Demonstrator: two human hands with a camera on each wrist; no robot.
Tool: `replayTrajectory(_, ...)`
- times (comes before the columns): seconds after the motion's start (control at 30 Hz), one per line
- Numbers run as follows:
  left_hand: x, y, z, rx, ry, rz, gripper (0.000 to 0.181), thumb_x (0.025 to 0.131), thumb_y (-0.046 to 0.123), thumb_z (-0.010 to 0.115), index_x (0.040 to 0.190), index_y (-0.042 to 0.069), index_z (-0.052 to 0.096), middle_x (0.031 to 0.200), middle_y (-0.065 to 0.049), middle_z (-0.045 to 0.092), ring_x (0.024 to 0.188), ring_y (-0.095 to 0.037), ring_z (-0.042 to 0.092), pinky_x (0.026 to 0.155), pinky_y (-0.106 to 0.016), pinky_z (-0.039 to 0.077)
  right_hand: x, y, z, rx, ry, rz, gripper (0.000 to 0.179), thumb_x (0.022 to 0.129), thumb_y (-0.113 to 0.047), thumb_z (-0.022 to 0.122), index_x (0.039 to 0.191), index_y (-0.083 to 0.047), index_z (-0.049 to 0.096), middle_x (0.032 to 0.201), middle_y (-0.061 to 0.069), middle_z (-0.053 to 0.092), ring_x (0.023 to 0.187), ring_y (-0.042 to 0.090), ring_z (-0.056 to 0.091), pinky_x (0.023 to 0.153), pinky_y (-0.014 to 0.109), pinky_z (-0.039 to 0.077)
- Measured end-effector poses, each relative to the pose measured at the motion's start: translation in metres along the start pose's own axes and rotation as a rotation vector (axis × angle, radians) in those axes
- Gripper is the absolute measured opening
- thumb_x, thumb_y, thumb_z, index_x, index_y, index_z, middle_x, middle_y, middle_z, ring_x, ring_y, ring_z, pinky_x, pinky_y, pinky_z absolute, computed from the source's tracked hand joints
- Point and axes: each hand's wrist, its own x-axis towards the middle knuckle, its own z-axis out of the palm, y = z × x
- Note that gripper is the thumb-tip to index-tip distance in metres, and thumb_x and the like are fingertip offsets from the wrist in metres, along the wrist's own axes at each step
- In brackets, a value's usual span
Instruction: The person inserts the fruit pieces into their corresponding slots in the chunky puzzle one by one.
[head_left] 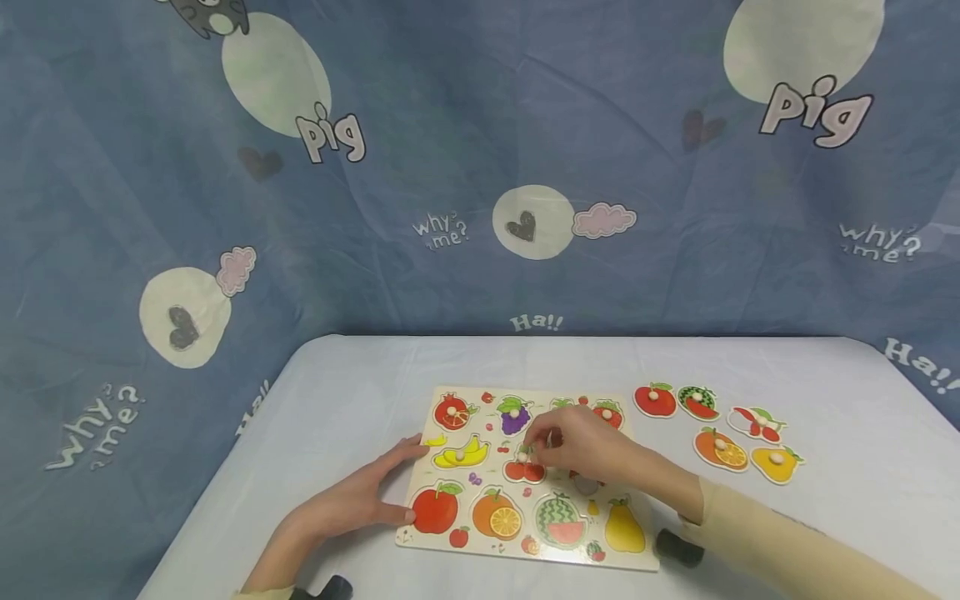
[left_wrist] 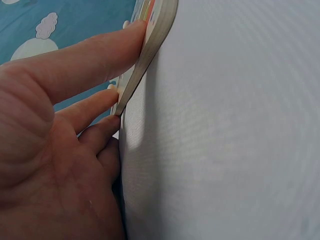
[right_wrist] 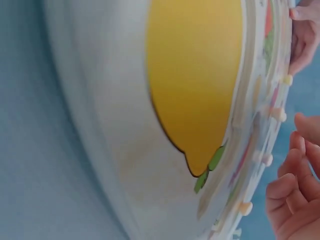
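Midway across the desk (head_left: 360, 383), between side edges: puzzle board (head_left: 551, 556), cherry piece (head_left: 525, 472) on it. Left hand (head_left: 358, 496), fingers spread, touches the board; right hand (head_left: 583, 446) curled beside the cherry knob (head_left: 522, 457), grip unclear. Best pressed level.

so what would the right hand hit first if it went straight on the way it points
The right hand would probably meet the cherries, by its fingers in the head view; the gap's depth is unclear.
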Motion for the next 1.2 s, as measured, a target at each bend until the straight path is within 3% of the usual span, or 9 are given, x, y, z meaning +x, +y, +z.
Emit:
replayTrajectory(0.27,0.002,-0.005,0.000,0.002,-0.003,-0.015,0.085,0.072,0.026,0.086,0.147,0.028,0.045,0.160,-0.005,0.026,0.141,-0.033,0.026,0.108,-0.067,0.022,-0.011,-0.005,-0.006,-0.031,0.052,-0.035,0.013,0.088,-0.015,0.073,0.099,-0.023,0.073,0.082,-0.015,0.062,0.073,0.011,0.056,0.058,0.028,0.051)
replayTrajectory(0.53,0.002,-0.006,-0.001,0.001,-0.004,0.009,0.086,0.072,0.025,0.086,0.147,0.027,0.044,0.160,-0.005,0.026,0.142,-0.033,0.025,0.108,-0.067,0.021,-0.023,-0.009,-0.012,-0.061,0.113,-0.006,0.017,0.088,-0.022,0.075,0.104,-0.022,0.074,0.081,-0.015,0.060,0.076,0.012,0.054,0.057,0.027,0.048)
replayTrajectory(0.83,0.001,-0.005,-0.001,0.009,-0.008,0.015,0.086,0.072,0.023,0.086,0.147,0.027,0.044,0.160,-0.006,0.026,0.141,-0.034,0.026,0.108,-0.068,0.022,-0.035,-0.003,-0.020,-0.076,0.183,-0.044,0.016,0.085,-0.022,0.078,0.100,-0.023,0.074,0.082,-0.017,0.061,0.076,0.010,0.054,0.055,0.025,0.047)
replayTrajectory(1.07,0.002,-0.005,-0.002,0.003,-0.026,0.038,0.085,0.073,0.024,0.085,0.148,0.026,0.043,0.160,-0.008,0.025,0.142,-0.035,0.024,0.108,-0.068,0.020,-0.046,0.002,-0.026,-0.034,0.219,0.024,0.018,0.084,-0.022,0.079,0.102,-0.025,0.074,0.085,-0.015,0.062,0.080,0.013,0.055,0.056,0.025,0.048)
replayTrajectory(1.2,0.002,-0.005,-0.002,0.006,-0.027,0.034,0.086,0.073,0.025,0.085,0.148,0.026,0.043,0.160,-0.008,0.025,0.142,-0.035,0.024,0.109,-0.068,0.020,-0.053,0.005,-0.030,-0.028,0.236,0.021,0.017,0.085,-0.023,0.077,0.102,-0.024,0.073,0.086,-0.014,0.062,0.079,0.013,0.055,0.056,0.025,0.049)
